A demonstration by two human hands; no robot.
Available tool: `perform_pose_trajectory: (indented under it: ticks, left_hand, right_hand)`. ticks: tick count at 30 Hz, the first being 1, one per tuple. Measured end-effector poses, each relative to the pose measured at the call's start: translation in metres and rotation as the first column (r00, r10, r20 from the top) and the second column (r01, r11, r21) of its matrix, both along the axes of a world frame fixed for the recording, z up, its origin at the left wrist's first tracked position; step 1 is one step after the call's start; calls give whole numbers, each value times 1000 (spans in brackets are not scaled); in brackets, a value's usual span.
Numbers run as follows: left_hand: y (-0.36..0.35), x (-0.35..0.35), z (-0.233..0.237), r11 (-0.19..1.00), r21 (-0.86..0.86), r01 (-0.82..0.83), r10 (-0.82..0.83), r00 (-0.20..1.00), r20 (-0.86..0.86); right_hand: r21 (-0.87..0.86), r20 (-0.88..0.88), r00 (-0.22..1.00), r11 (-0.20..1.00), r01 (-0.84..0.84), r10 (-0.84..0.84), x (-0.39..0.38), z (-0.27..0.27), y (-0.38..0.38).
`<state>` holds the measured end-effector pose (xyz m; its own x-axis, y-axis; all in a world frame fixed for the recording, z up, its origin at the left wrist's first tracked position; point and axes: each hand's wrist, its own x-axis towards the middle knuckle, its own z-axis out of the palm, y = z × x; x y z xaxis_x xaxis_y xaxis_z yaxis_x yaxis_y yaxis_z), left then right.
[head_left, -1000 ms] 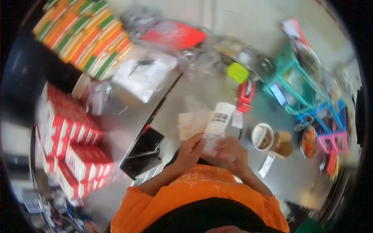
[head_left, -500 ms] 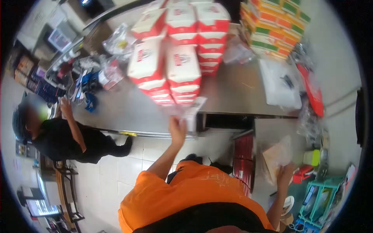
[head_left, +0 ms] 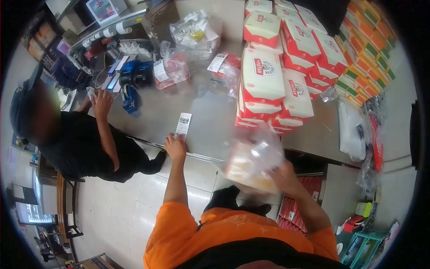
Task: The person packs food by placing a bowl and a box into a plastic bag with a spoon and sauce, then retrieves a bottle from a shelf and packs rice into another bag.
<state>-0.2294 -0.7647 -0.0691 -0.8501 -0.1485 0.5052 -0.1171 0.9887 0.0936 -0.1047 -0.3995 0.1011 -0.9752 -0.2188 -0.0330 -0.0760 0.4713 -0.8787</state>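
Note:
At the front edge of the metal table, my left hand (head_left: 175, 146) has its fingers on the lower end of a white printed slip (head_left: 182, 125), which lies on the tabletop. My right hand (head_left: 283, 175) grips a clear plastic bag (head_left: 262, 154) with a pale box inside, blurred by motion, held in front of the table edge. Just behind the bag rise stacks of red and white boxes (head_left: 263, 74).
A co-worker in black (head_left: 89, 143) stands at the left by the metal table (head_left: 201, 98). Bagged red packages (head_left: 172, 71), blue tape dispensers (head_left: 130, 98) and phones lie at the back left. Orange and green boxes (head_left: 365, 49) are stacked at the right.
My right hand has brought the bag from the right side counter to the front of the table. My left hand and the slip are further left. The view has turned left.

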Motion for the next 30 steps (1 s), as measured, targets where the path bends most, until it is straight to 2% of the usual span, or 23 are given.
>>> perform_pose_trajectory:
  ticks: [1, 2, 3, 4, 5, 7, 8, 9, 10, 11, 12, 13, 14, 15, 17, 21, 23, 24, 25, 26, 27, 28, 30]
  left_hand:
    - [-2, 3, 1, 999, 39, 9, -14, 993, 120]
    - [-5, 7, -1, 997, 76, 17, -35, 970, 240]
    - [-8, 11, -6, 996, 77, 34, -51, 970, 238]
    - [-14, 16, -17, 996, 54, 67, -77, 975, 210]
    - [-17, 19, -25, 993, 33, 110, -114, 977, 178]
    - [-26, 22, -38, 979, 63, 195, -203, 967, 156]
    - [-27, 23, -39, 972, 48, 230, -232, 972, 34]
    - [-23, 23, -35, 959, 38, 279, -275, 957, -90]
    - [-13, 28, -10, 932, 124, 342, -339, 940, -43]
    - [-9, 26, -5, 879, 61, 474, -459, 873, -169]
    - [-13, 32, -22, 728, 536, 428, -450, 888, -97]
    - [-13, 34, -32, 925, 101, 365, -352, 928, -125]
    - [-27, 31, -45, 944, 86, 319, -328, 936, 128]
    - [-33, 31, -51, 937, 45, 346, -349, 924, 156]
    - [-17, 43, -33, 946, 66, 317, -323, 934, 150]
    - [44, 70, -12, 920, 125, 370, -385, 915, 123]
    - [87, 86, -24, 820, 357, 448, -520, 843, 138]
    - [108, 90, -38, 774, 250, 581, -623, 771, 136]
    - [131, 90, -62, 735, 378, 564, -668, 697, 259]
    - [153, 89, -89, 706, 494, 507, -699, 612, 370]
    - [199, 112, -66, 535, 502, 680, -841, 486, 239]
    - [250, 137, -35, 333, 478, 813, -941, 317, 118]
    - [319, 147, -42, 123, 613, 781, -985, 19, 173]
  right_hand:
    - [-21, -57, 998, 1000, 0, -1, -26, -16, -22]
    - [75, 60, 998, 997, -9, 4, -53, -24, -46]
    - [-73, -324, 946, 997, -6, -18, -81, -55, -72]
    - [-86, -265, 964, 996, -7, -16, -101, -47, -97]
    - [113, -182, 983, 993, 38, -17, -114, -22, -122]
    - [101, -340, 940, 995, 1, 34, -154, -39, -159]
    - [4, -533, 844, 998, 69, -56, -171, -58, -178]
    - [114, -370, 929, 992, 47, -1, -180, -52, -187]
    - [134, -347, 938, 989, 58, -8, -187, -51, -192]
    - [212, -393, 919, 975, 61, 28, -201, -70, -197]
    - [247, -455, 890, 957, 155, -27, -204, -76, -201]
    - [273, -513, 855, 928, 252, -81, -207, -82, -205]
    - [257, -469, 878, 937, 236, -92, -212, -88, -203]
    - [318, -556, 830, 912, 260, -43, -206, -88, -201]
    - [167, -730, 679, 943, 289, -79, -192, -90, -188]
    - [123, -316, 945, 991, -50, 87, -81, -30, -69]
    - [10, -384, 919, 994, 106, -94, -3, -50, -2]
    - [-26, -406, 900, 987, 161, -157, 39, -67, 37]
    - [18, -383, 880, 950, 311, -281, 90, -70, 76]
    - [304, -252, 906, 861, 408, -340, 132, -81, 112]
    - [49, -511, 645, 730, 682, -568, 192, -94, 145]
    - [459, -126, 617, 506, 730, -776, 239, -65, 174]
    - [628, -164, 262, 104, 771, -951, 319, -125, 235]
